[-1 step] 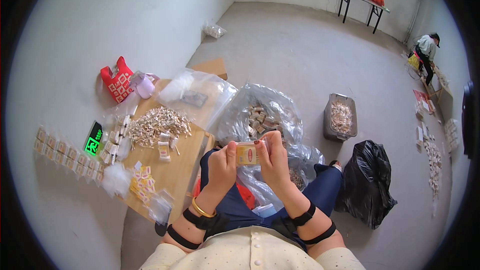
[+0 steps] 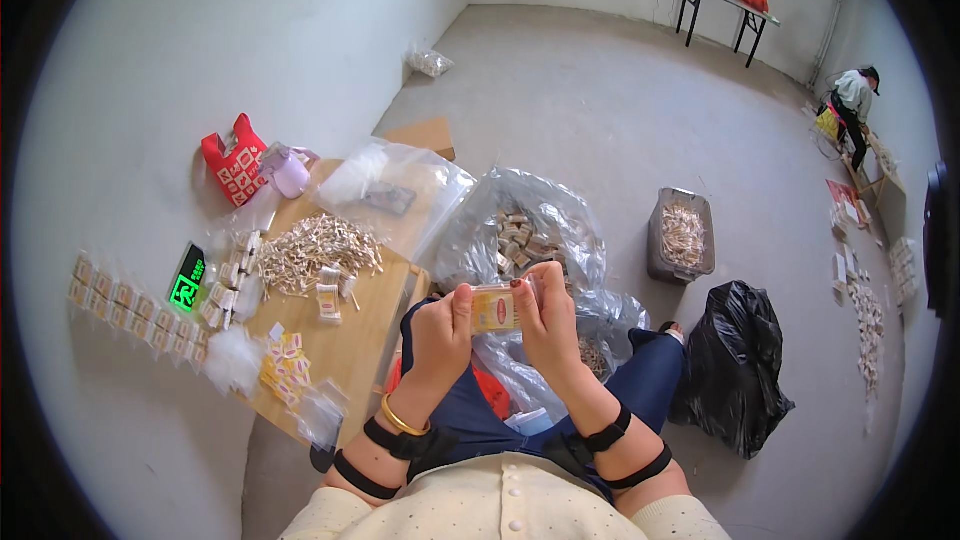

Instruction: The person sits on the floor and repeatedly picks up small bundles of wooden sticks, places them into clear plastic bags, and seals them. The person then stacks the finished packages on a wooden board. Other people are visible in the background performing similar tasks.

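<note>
In front of my body, a small clear packet of cotton swabs (image 2: 494,309) with a yellow and white label card is stretched between both hands. My left hand (image 2: 444,333) grips its left end, thumb on top. My right hand (image 2: 545,318) pinches the right end with thumb and fingers. Below the packet, clear plastic bags (image 2: 575,202) bulge around my legs, and the nearest holds many bundled swabs (image 2: 527,243). On the wooden table (image 2: 388,294) to my left lie a heap of loose cotton swabs (image 2: 310,252), a small swab bundle (image 2: 328,300) and scattered yellow label cards (image 2: 287,368).
Rows of packed swabs (image 2: 137,306) line the table's left side beside a green-lit display (image 2: 187,278). A red bag (image 2: 236,162) and lilac bottle (image 2: 286,172) stand behind. Rightward are a swab-filled bin (image 2: 682,234) and black plastic bag (image 2: 733,365); a person (image 2: 855,105) bends far right.
</note>
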Demonstrator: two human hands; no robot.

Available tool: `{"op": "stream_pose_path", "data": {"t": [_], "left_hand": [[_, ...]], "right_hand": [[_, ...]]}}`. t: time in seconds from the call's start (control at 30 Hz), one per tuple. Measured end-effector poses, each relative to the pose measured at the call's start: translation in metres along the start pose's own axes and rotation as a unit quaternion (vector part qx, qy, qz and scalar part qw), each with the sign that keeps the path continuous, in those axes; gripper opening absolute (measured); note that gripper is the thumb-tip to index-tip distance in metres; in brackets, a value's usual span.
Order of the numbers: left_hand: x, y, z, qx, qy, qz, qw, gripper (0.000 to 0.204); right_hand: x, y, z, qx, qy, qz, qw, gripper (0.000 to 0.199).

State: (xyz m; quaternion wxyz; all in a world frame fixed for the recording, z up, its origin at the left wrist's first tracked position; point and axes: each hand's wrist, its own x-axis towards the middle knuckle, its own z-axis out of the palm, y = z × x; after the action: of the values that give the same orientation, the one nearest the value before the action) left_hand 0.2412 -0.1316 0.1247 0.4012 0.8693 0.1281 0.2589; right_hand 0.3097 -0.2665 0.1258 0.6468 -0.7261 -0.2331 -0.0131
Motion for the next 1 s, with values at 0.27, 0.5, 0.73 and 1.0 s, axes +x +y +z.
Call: {"op": "stream_pose_path", "data": {"t": [0.27, 0.5, 0.73, 1.0], "left_hand": [[0.003, 0.0, -0.006, -0.015, 0.033, 0.067, 0.997, 0.036], [0.008, 0.004, 0.009, -0.168, 0.076, 0.064, 0.981, 0.035], [0.003, -0.004, -0.01, -0.378, -0.14, -0.124, 0.907, 0.031], [0.008, -0.009, 0.006, -0.231, 0.063, -0.027, 0.971, 0.028]], "right_hand": [[0.002, -0.002, 0.008, 0.052, 0.013, 0.024, 0.998, 0.032], [0.0, 0.006, 0.013, 0.086, 0.023, 0.027, 0.996, 0.036], [0.002, 0.019, 0.012, 0.17, 0.028, 0.067, 0.983, 0.041], [-0.004, 0.011, 0.026, 0.086, 0.027, 0.004, 0.996, 0.04]]}}
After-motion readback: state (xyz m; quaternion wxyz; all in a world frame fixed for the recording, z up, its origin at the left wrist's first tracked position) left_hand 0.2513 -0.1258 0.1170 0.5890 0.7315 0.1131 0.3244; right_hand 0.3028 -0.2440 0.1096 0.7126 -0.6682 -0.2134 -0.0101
